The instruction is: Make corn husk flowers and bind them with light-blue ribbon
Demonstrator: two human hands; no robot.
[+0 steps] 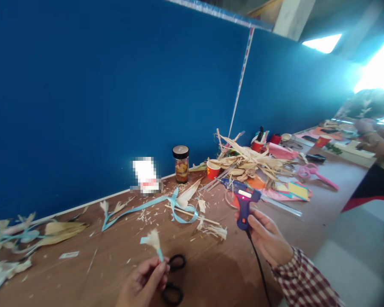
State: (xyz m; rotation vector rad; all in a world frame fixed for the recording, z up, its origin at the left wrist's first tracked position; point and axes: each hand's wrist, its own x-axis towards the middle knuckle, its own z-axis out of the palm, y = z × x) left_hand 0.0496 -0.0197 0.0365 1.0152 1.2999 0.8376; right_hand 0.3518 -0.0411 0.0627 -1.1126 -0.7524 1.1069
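Note:
In the head view, my left hand [147, 279] pinches a small frayed husk flower [154, 239] whose base is wrapped in light blue ribbon. Black-handled scissors [177, 262] lie on the table just beside and partly behind that hand. My right hand [269, 236] is closed round the handle of a dark blue glue gun [243, 200], its nozzle pointing up and to the left. A black cord runs down from the grip. Beyond the hands, a curling light blue ribbon [182, 217] lies with a thin stick and pale husk pieces.
A lidded jar [181, 165] and a red paper cup [213, 169] stand near the blue partition [115, 94]. Dried husks [256, 160] are heaped to their right, with pink scissors [316, 175] beyond. Husk flowers [28, 234] lie at left. Another person's arms [377, 136] show far right.

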